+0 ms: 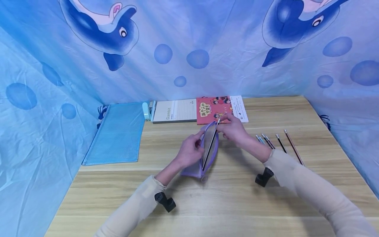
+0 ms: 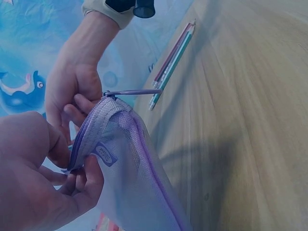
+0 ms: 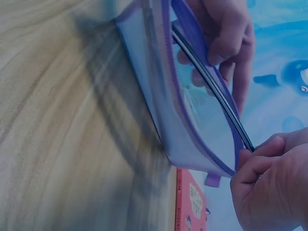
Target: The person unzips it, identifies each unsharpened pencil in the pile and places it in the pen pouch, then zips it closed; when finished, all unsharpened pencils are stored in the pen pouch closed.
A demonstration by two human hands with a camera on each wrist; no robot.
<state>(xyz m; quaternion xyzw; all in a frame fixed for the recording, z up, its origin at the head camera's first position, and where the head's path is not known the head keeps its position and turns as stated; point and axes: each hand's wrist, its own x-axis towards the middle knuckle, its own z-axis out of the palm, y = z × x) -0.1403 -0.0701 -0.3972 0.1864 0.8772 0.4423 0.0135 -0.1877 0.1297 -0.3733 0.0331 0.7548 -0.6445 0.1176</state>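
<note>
At the middle of the wooden table, the left hand pinches the open rim of the purple mesh pouch while the right hand pinches a pencil slanting into it, with loose pencils lying just right.

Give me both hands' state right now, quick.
Left hand: grips the open edge of the purple pouch, holding it open.
Right hand: pinches a pencil, its lower end already inside the pouch.

2 cream long sleeves, each with what looks like a black wrist-mounted camera.
</note>
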